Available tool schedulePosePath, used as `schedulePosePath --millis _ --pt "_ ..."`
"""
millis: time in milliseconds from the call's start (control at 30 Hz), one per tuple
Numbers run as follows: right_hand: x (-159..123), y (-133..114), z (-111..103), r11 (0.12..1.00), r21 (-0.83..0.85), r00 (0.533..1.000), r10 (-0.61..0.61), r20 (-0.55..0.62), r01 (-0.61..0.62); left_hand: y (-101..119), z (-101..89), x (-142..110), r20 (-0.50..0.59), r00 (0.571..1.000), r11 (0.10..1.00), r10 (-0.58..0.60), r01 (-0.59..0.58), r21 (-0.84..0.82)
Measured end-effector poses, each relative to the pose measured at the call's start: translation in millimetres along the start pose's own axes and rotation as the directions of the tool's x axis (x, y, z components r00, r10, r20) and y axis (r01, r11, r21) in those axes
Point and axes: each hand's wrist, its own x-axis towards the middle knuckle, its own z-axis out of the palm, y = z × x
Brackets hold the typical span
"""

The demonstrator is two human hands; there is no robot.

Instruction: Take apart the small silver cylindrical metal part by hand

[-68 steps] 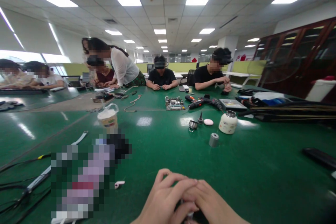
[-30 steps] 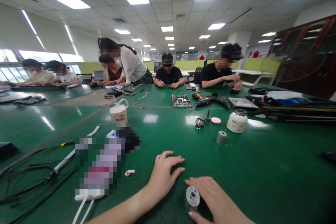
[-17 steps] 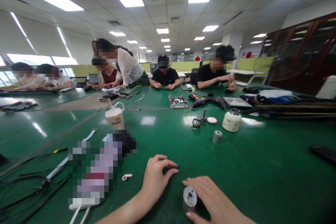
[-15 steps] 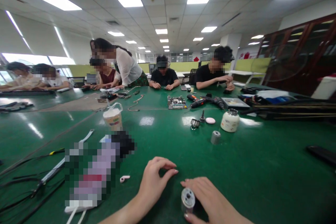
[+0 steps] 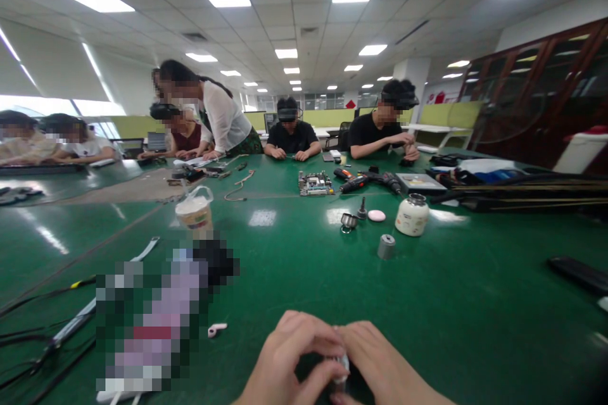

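Between my two hands, at the bottom centre, stands a small grey metal cylinder [image 5: 342,367], largely covered by fingers. My left hand [image 5: 293,348] has its thumb and fingertips pinched at the top of the cylinder. From the other side my right hand [image 5: 373,354] wraps round it, with the thumb low at the base. A second grey metal cylinder [image 5: 386,246] stands upright farther off on the green table [image 5: 451,304]. A pink-white earbud [image 5: 217,330] lies left of my left hand.
Near the back of this area are a cream jar [image 5: 411,215], a metal cup-like part [image 5: 348,221], a pink disc [image 5: 377,216], a circuit board [image 5: 316,183] and a power drill [image 5: 358,182]. A drink cup [image 5: 194,214] and cables stand left. Several people sit across.
My left hand has moved right and down onto the cylinder's top, closing its fingers there. My right hand stays around the cylinder. The view has shifted slightly.
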Motion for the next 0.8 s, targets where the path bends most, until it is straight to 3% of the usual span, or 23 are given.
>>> schedulePosePath --millis 300,400,500,800 --pt "2 4 -2 0.997 -0.067 0.999 -0.02 0.042 0.023 11 -14.8 11 0.181 0.983 1.0 -0.019 0.016 0.018" --pt "3 3 -3 0.996 -0.089 0.996 -0.015 0.084 0.023 11 -14.8 12 0.136 0.987 0.994 -0.086 0.075 0.08" --pt "1 4 -3 0.997 -0.067 0.998 -0.022 0.051 0.025 6 -10.6 11 0.094 0.985 0.983 -0.143 0.13 0.132" --pt "1 1 -4 0.999 -0.047 1.0 -0.026 0.015 0.027 10 -8.9 13 0.125 0.991 0.997 -0.049 0.041 0.067"
